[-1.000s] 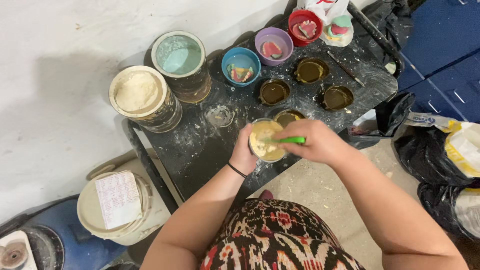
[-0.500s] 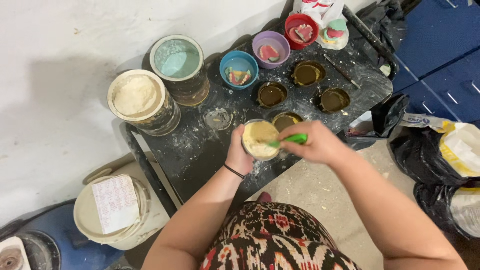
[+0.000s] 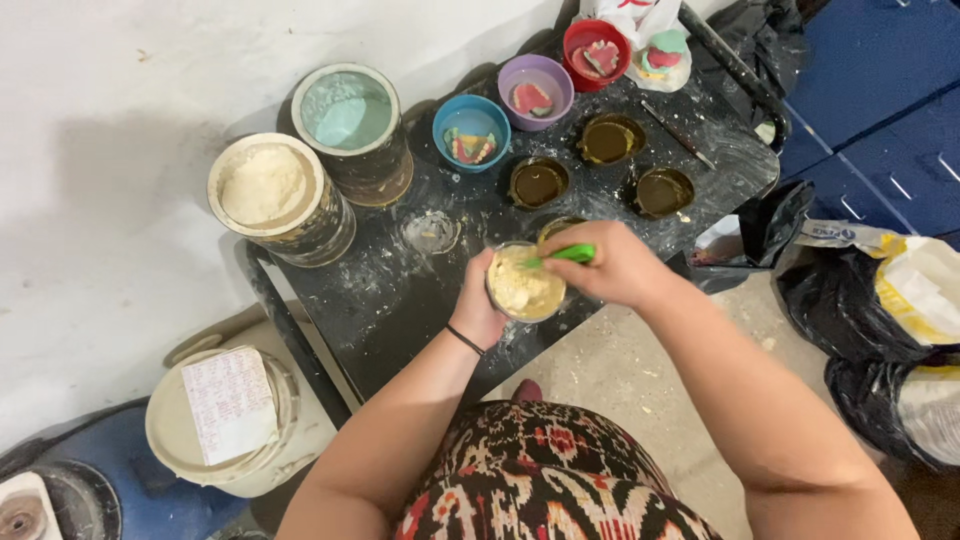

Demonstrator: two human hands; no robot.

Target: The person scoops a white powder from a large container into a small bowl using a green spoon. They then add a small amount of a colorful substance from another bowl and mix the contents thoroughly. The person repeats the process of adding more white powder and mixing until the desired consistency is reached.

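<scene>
two bare hands over a black table (image 3: 400, 290), left hand (image 3: 482, 305) fingers cupped round a small cup (image 3: 524, 283) of yellowish paste, right hand (image 3: 615, 265) fingers pinching a green stirrer (image 3: 566, 256)

Left hand (image 3: 480, 305) cupping small cup (image 3: 524, 283) of yellowish paste, right hand (image 3: 618, 265) w/ green spatula (image 3: 562, 256) in it, over spattered black table (image 3: 390, 290), 2 big tins, coloured bowls behind.

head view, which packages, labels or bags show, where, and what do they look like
Paper label: white handwritten sheet on the cream bucket lid, lower left.
Yellow-and-white sack: inside a black bag, right edge.
White packet: flat, beside that sack.
White bag: crumpled, red marks, top centre.
</scene>
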